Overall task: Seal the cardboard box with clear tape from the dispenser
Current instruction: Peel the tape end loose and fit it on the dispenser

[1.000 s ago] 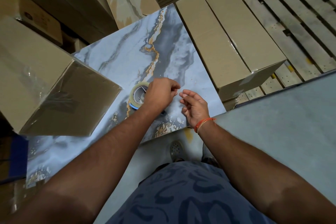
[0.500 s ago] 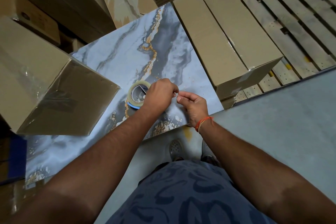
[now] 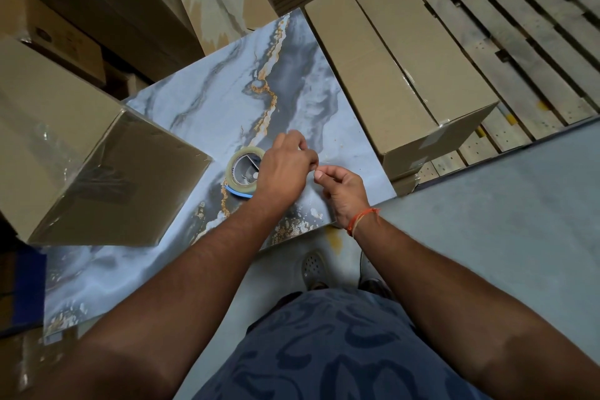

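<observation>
A roll of clear tape on a blue dispenser point(image 3: 242, 174) lies on the marbled blue-grey table point(image 3: 207, 114). My left hand point(image 3: 285, 169) rests over the dispenser's right side, fingers curled onto it. My right hand point(image 3: 344, 191) sits just to the right, thumb and forefinger pinched together at the tape's loose end, touching the left hand's fingertips. The strip itself is too thin to make out. A cardboard box point(image 3: 74, 153) with clear tape on its top stands at the table's left, well apart from both hands.
A long cardboard box point(image 3: 399, 68) lies along the table's right edge on a wooden pallet point(image 3: 526, 42). More cartons point(image 3: 107, 0) are stacked behind the table. Grey floor point(image 3: 487, 221) spreads to my right, and my feet are below the table's near edge.
My right hand has closed in on the left and its fingers have pinched together at the tape end. The left hand has stayed on the dispenser.
</observation>
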